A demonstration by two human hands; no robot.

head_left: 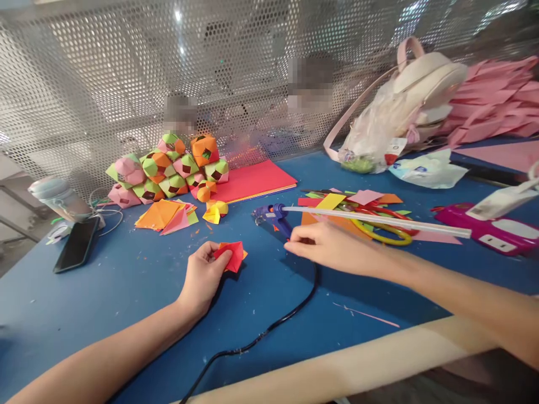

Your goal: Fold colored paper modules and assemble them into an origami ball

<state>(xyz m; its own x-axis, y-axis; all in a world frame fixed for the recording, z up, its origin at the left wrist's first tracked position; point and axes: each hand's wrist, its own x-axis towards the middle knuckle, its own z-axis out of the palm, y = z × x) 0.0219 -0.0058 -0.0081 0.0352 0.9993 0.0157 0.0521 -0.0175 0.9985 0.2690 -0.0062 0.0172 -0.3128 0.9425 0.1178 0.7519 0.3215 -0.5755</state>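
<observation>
My left hand (pixel 205 275) is closed on a small folded paper piece (pixel 231 257), red on top with orange edges showing, pinched between thumb and fingers. To the right, my right hand (pixel 318 241) has its fingers curled at the lower end of the handle of a blue glue gun (pixel 269 213). A long clear glue stick (pixel 379 220) sticks out of the gun's back, passing over my right wrist. From beneath this hand the black cord (pixel 269 328) runs toward the table's front edge. A yellow folded paper piece (pixel 215 212) lies beyond my left hand.
Joined paper balls (pixel 168 168) stand against the perforated metal screen (pixel 105 67). Orange and pink sheets (pixel 162 216), red paper (pixel 256 179), yellow-handled scissors (pixel 391 238) and paper scraps lie about. A phone (pixel 78 244), cup (pixel 59 196), power strip (pixel 488 227) and white backpack (pixel 421 84) are around the edges.
</observation>
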